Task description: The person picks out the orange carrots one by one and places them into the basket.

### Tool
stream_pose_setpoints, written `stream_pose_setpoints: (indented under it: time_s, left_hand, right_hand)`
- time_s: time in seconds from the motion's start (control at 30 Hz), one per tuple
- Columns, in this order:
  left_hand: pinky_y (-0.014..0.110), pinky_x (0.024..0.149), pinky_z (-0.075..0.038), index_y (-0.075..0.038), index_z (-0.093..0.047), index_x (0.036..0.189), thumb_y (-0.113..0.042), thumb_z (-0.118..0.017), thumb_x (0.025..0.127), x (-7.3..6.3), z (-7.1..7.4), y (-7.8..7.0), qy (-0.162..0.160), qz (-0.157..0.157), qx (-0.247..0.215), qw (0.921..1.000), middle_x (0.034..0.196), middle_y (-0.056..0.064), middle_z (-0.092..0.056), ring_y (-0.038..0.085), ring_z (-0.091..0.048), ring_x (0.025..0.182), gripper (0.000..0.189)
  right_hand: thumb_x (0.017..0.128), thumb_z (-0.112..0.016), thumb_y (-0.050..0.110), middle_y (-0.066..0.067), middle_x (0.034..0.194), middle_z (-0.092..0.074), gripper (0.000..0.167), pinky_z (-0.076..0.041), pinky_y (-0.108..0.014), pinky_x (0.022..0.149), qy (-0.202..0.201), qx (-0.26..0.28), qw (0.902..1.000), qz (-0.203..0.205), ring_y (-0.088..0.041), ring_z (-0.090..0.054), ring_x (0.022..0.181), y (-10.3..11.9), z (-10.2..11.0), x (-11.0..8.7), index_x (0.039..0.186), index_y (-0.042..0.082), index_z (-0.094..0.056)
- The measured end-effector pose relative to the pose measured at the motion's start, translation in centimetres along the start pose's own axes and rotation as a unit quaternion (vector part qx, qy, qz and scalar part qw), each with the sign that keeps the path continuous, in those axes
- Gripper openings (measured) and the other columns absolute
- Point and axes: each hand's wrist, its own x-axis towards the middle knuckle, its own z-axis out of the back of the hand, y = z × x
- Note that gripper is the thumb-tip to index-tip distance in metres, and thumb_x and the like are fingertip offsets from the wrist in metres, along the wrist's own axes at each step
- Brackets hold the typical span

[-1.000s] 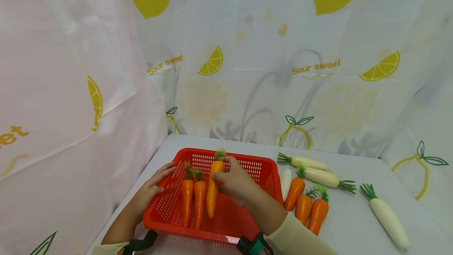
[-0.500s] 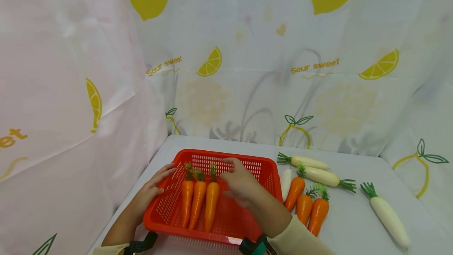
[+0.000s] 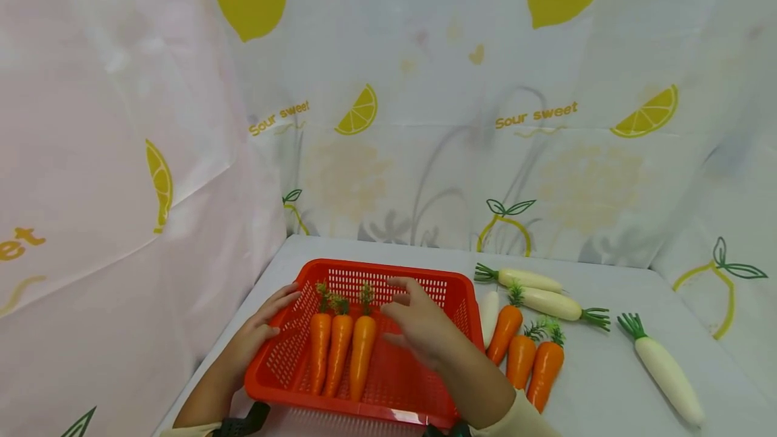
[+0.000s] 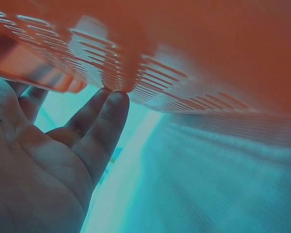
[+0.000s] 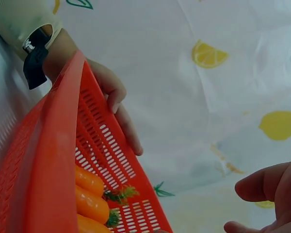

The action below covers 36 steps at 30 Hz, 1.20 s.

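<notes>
Three orange carrots (image 3: 340, 356) with green tops lie side by side in the left half of the red plastic basket (image 3: 364, 417). My left hand (image 3: 257, 329) rests against the basket's left rim; in the left wrist view its fairly straight fingers (image 4: 106, 126) touch the slotted outer wall. Over the basket, right of the carrots, my right hand (image 3: 421, 326) holds nothing, its fingers spread and loosely bent. The right wrist view shows part of that hand (image 5: 276, 194) apart from the basket, and carrots (image 5: 92, 204) inside it.
Right of the basket, several carrots (image 3: 546, 373) lie on the white table (image 3: 607, 369). Beyond them are two white radishes (image 3: 552, 303) with green stems and a partly hidden white one (image 3: 489, 319). Another radish (image 3: 670, 380) lies far right. A lemon-print cloth (image 3: 425, 174) surrounds the table.
My right hand has laid a third carrot beside the other two, let go of it and shifted slightly right. My left hand has stayed at the basket's rim.
</notes>
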Motion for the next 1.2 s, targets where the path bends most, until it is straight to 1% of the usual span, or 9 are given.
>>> stream_pose_setpoints:
  time_s: [0.17,0.37,0.43,0.5,0.67,0.7,0.9,1.1,1.2]
  left_hand:
    - [0.03,0.097,-0.055,-0.011,-0.039,0.162,0.005,-0.036,0.091,-0.1,0.0,0.0,0.002,-0.006,0.003,1.0,0.176,0.003,-0.011,0.033,-0.01,0.158,0.073]
    - [0.029,0.099,-0.054,-0.009,-0.037,0.162,0.004,-0.035,0.093,0.0,0.3,0.5,0.02,-0.032,0.0,0.9993,0.176,0.005,-0.009,-0.002,-0.028,0.144,0.07]
    - [0.028,0.1,-0.054,-0.007,-0.036,0.162,0.004,-0.035,0.094,0.0,0.3,0.6,0.029,-0.043,-0.002,0.9986,0.176,0.007,-0.009,-0.008,-0.03,0.141,0.069]
    - [0.028,0.1,-0.054,-0.006,-0.035,0.162,0.004,-0.035,0.094,0.1,0.2,0.6,0.034,-0.049,-0.002,0.9982,0.176,0.008,-0.009,0.001,-0.026,0.148,0.069]
    - [0.028,0.098,-0.054,-0.009,-0.039,0.162,0.005,-0.036,0.092,0.0,0.0,0.2,0.013,-0.022,0.003,0.9997,0.176,0.005,-0.011,0.037,-0.006,0.158,0.071]
    - [0.027,0.098,-0.054,-0.01,-0.039,0.161,0.005,-0.036,0.092,0.0,0.0,0.2,0.01,-0.019,0.004,0.9998,0.176,0.004,-0.011,0.037,-0.005,0.158,0.071]
    - [0.03,0.099,-0.054,-0.011,-0.038,0.162,0.004,-0.036,0.094,-0.1,0.2,0.2,0.01,-0.022,0.006,0.9997,0.176,0.003,-0.011,0.014,-0.02,0.152,0.07]
    - [0.026,0.101,-0.052,-0.011,-0.039,0.162,0.003,-0.037,0.094,0.0,0.3,0.6,0.011,-0.027,0.009,0.9995,0.176,0.004,-0.012,0.002,-0.023,0.148,0.069]
    - [0.022,0.102,-0.05,-0.009,-0.038,0.162,0.004,-0.036,0.094,0.0,0.4,0.8,0.017,-0.038,0.015,0.999,0.176,0.006,-0.011,-0.009,-0.027,0.143,0.069]
  right_hand:
    - [0.101,-0.063,0.02,-0.026,0.161,-0.031,0.063,-0.053,-0.058,0.103,-0.006,-0.022,0.9997,-0.004,-0.049,-0.043,0.142,-0.2,0.6,-0.6,0.157,0.011,-0.035]
    - [0.102,-0.062,0.022,-0.024,0.159,-0.036,0.061,-0.052,-0.057,0.105,-0.023,-0.052,0.9984,-0.008,-0.043,-0.05,0.137,-0.8,1.0,-0.9,0.156,0.012,-0.037]
    - [0.101,-0.063,0.023,-0.024,0.158,-0.038,0.061,-0.052,-0.057,0.105,-0.028,-0.066,0.9974,-0.012,-0.041,-0.053,0.134,-1.2,1.1,-1.0,0.155,0.011,-0.038]
    - [0.101,-0.064,0.024,-0.023,0.156,-0.04,0.06,-0.052,-0.056,0.105,-0.03,-0.083,0.9959,-0.017,-0.039,-0.057,0.131,-1.4,1.2,-1.1,0.155,0.012,-0.039]
    - [0.1,-0.067,0.028,-0.021,0.158,-0.041,0.061,-0.054,-0.054,0.103,-0.028,-0.115,0.9929,-0.01,-0.037,-0.062,0.126,-1.8,1.3,-1.7,0.155,0.015,-0.041]
    - [0.1,-0.067,0.028,-0.021,0.158,-0.041,0.061,-0.055,-0.054,0.102,-0.03,-0.118,0.9926,-0.007,-0.037,-0.063,0.124,-1.8,1.4,-1.8,0.154,0.015,-0.042]
    - [0.101,-0.067,0.026,-0.019,0.156,-0.045,0.056,-0.058,-0.05,0.097,-0.059,-0.096,0.9934,0.022,-0.033,-0.065,0.12,-2.3,2.0,-2.5,0.151,0.014,-0.045]
    - [0.103,-0.065,0.026,-0.018,0.149,-0.049,0.05,-0.059,-0.045,0.096,-0.063,-0.064,0.9931,0.075,-0.032,-0.061,0.124,-2.9,2.7,-3.0,0.147,0.012,-0.046]
    - [0.103,-0.065,0.028,-0.017,0.146,-0.052,0.049,-0.059,-0.045,0.097,-0.068,-0.068,0.9917,0.085,-0.029,-0.064,0.121,-3.0,3.0,-3.3,0.146,0.012,-0.048]
